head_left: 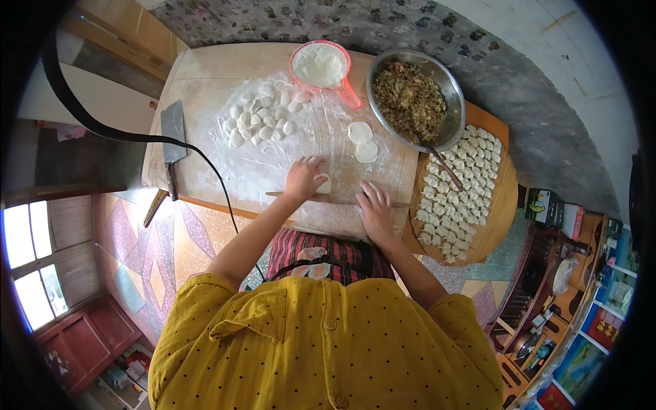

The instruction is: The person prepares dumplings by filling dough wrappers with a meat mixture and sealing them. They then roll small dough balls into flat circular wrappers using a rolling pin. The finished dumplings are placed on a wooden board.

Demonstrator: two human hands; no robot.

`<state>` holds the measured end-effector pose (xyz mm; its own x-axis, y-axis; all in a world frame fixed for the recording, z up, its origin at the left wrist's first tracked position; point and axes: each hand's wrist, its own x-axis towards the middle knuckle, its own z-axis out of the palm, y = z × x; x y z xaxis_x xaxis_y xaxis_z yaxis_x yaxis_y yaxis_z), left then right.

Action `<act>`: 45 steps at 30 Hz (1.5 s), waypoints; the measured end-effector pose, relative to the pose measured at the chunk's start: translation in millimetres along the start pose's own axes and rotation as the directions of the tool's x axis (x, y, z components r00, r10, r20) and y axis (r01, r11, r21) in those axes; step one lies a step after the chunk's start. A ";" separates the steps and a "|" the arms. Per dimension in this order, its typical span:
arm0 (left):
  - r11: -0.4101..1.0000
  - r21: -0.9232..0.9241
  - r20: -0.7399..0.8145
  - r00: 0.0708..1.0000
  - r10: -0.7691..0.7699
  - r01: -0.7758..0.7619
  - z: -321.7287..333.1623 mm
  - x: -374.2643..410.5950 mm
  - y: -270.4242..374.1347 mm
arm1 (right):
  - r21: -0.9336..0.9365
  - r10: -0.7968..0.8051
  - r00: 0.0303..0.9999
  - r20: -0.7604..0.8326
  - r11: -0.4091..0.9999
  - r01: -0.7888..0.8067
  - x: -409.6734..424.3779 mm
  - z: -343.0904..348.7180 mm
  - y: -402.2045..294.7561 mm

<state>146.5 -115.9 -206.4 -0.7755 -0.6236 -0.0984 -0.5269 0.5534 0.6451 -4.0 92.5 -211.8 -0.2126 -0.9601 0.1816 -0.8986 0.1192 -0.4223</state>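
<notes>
My left hand [306, 179] is at a small round dough wrapper [324, 185], its thumb on the wrapper's edge and part of the dough hidden beneath it. Just on the near side of that wrapper lies a thin wooden rolling pin [335, 199], running crosswise under my left wrist. The palm of my right hand [376, 207] rests over the pin's right part, fingers stretched forward past it. Two flattened wrappers [361, 133] overlap on the floured wooden board [200, 102] ahead of my right hand. Beyond my left hand sits a heap of small dough pieces [264, 118].
A red-rimmed sieve [348, 92] of flour stands at the back. Beside it is a steel bowl [457, 123] of filling with a spoon handle [447, 169] sticking out. Rows of dumplings [456, 205] cover a round tray at right. A cleaver [175, 136] lies at left; a black strap [205, 154] hangs in view.
</notes>
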 end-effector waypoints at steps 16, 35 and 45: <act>0.951 0.280 -0.079 0.984 0.161 -0.133 -16.4 2.9 -40.5 | 0.045 0.039 0.999 0.025 0.998 -0.040 -1.4 2.3 -1.8; 0.870 0.489 -0.239 0.969 0.064 0.063 -25.6 14.1 -33.1 | -0.106 0.166 0.984 -0.069 0.979 -0.173 92.4 2.7 10.3; 0.782 0.614 -0.058 0.983 0.176 -0.104 -19.2 20.9 -22.2 | -0.137 0.233 0.971 -0.042 0.962 -0.237 70.6 -5.6 36.0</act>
<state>148.7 -151.8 -208.2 -0.8348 -0.5471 0.0609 -0.5449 0.8370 0.0492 -53.6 30.4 -209.2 -0.4324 -0.8943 0.1152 -0.8666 0.3768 -0.3272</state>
